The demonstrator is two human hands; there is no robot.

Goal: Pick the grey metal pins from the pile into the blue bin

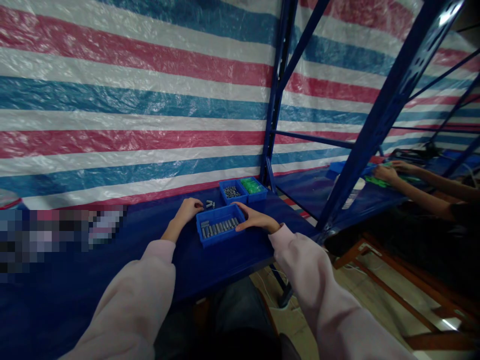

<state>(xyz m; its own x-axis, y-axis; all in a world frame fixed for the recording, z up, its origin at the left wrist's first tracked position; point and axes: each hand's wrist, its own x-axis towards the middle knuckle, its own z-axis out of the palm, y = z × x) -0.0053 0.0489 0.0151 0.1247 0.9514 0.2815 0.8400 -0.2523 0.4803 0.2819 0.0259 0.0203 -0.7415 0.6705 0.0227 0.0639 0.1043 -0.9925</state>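
A blue plastic bin stands on the table before me, with several grey metal cylinders lined up inside it. My right hand grips the bin's right end, its thumb over the near part of the wall and its fingers at the far corner. Beside the far left corner is my left hand, its fingers curled together. Whatever it may hold is too small to make out. A few loose grey cylinders lie on the table just right of its fingertips, behind the bin.
Behind stand a blue bin of small metal parts and one of green pieces. A blue metal upright rises at the right. Beyond it, another person's hands work over green pieces. Striped sheeting hangs behind the blue table.
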